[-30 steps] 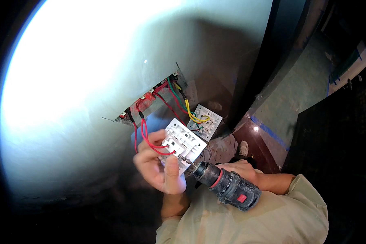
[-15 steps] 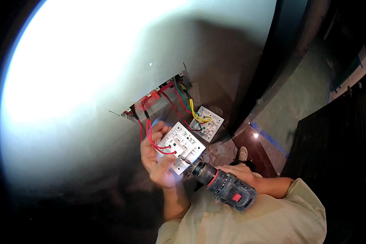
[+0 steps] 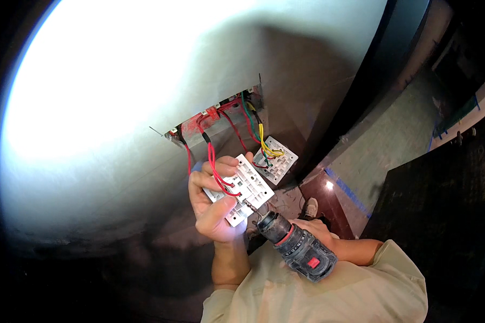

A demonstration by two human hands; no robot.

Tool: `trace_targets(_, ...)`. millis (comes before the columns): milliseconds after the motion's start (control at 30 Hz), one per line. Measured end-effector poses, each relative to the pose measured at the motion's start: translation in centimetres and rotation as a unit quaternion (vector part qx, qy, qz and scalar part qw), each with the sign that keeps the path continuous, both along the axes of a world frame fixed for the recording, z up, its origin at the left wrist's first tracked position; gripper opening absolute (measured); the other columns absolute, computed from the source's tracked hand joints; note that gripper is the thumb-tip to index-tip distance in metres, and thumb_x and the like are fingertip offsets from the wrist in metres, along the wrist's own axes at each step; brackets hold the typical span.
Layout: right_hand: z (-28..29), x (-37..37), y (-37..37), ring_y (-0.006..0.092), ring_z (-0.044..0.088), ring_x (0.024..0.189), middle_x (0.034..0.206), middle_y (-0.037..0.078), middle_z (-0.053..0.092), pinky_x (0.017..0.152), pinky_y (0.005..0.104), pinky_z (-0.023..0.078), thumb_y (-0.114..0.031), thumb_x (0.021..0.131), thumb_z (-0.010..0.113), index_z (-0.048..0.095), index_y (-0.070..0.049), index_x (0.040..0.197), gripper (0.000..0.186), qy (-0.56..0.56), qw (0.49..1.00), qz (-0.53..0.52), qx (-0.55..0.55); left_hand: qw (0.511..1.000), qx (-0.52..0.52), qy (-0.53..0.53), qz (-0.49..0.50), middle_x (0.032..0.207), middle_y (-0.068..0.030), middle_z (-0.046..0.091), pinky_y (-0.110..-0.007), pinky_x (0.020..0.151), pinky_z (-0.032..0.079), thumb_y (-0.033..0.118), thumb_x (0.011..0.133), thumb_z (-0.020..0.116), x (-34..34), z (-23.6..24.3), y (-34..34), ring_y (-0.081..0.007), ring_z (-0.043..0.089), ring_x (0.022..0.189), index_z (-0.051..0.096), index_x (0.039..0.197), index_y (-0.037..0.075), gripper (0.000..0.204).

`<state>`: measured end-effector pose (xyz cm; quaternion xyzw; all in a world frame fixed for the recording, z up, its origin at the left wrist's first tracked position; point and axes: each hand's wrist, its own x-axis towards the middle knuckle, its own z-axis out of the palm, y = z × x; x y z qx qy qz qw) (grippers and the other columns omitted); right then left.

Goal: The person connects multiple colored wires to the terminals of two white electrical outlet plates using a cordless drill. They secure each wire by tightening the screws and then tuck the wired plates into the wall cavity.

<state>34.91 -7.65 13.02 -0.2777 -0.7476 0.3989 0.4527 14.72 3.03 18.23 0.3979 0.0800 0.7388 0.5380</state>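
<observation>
My left hand [image 3: 210, 218] grips a white wall plate [image 3: 252, 182], back side toward me, with two red wires [image 3: 214, 169] running from it up to the recessed box. My right hand [image 3: 320, 231] holds a dusty black power drill [image 3: 299, 250] with a red button, and is partly hidden behind it. The drill's bit points into the plate by the red wire terminals. A second white plate [image 3: 280, 171] hangs beyond, wired in yellow, green and red. Both sets of wires come from the long recessed wall box [image 3: 210, 121], which has red parts and several small tabs.
The pale wall [image 3: 118, 97] is brightly lit at left and shadowed near a dark vertical edge [image 3: 393, 37]. A dark panel [image 3: 431, 204] stands at right, past a floor [image 3: 372, 156] edged with blue tape. My shoe [image 3: 311, 207] shows below the plates.
The view has shifted slightly, with the box now further right in it. My left hand and plate sit a little higher and further right; the drill bit stays at the plate.
</observation>
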Motion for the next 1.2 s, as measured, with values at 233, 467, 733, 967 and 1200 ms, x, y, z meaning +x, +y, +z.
trace_targets(233,-1.1,-0.9,-0.6,0.0270,0.077,0.094,0.111,0.015,0.075,0.084,0.0371,0.059,-0.019,0.073,0.085,0.053,0.004,0.143,0.080,0.072,0.982,0.064,-0.165,0.994,-0.001,0.076,0.081,0.099,-0.0199,0.060,-0.074,0.106,0.045,0.003,0.066,0.059,-0.7,0.9,-0.8,-0.0342,0.057,0.111,0.045,0.081,0.005,0.021)
trace_targets(467,-2.0,-1.0,-0.1,0.0306,0.077,0.091,0.112,0.017,0.076,0.080,0.0389,0.061,-0.017,0.076,0.083,0.053,0.003,0.143,0.076,0.068,0.989,0.070,-0.108,0.986,-0.011,0.120,0.118,0.099,-0.0202,0.060,-0.074,0.104,0.046,0.005,0.067,0.061,-1.3,1.0,-1.6,-0.0340,0.058,0.109,0.045,0.080,0.005,0.021)
trace_targets(733,-0.1,-0.5,1.6,0.0324,0.077,0.094,0.113,0.019,0.075,0.083,0.0403,0.061,-0.016,0.077,0.082,0.055,0.002,0.142,0.073,0.028,0.999,0.035,0.012,0.975,-0.006,0.172,0.143,0.102,-0.0195,0.059,-0.073,0.104,0.046,0.007,0.069,0.063,-1.6,1.4,-1.7,-0.0333,0.058,0.109,0.046,0.080,0.004,0.020)
trace_targets(967,-0.2,-0.4,2.4,0.0339,0.076,0.097,0.117,0.021,0.074,0.085,0.0412,0.061,-0.018,0.076,0.083,0.056,0.002,0.140,0.072,0.044,0.997,0.062,0.002,0.975,-0.024,0.170,0.145,0.103,-0.0187,0.058,-0.072,0.105,0.046,0.007,0.070,0.063,-1.6,1.8,-2.0,-0.0325,0.057,0.111,0.046,0.081,0.005,0.021)
trace_targets(1200,0.2,-0.2,2.9,0.0336,0.076,0.098,0.118,0.021,0.073,0.085,0.0416,0.061,-0.018,0.076,0.084,0.055,0.001,0.141,0.074,0.039,0.997,0.067,0.012,0.971,-0.020,0.180,0.157,0.104,-0.0184,0.058,-0.072,0.105,0.046,0.007,0.070,0.063,-1.8,1.6,-1.9,-0.0320,0.057,0.111,0.045,0.081,0.004,0.021)
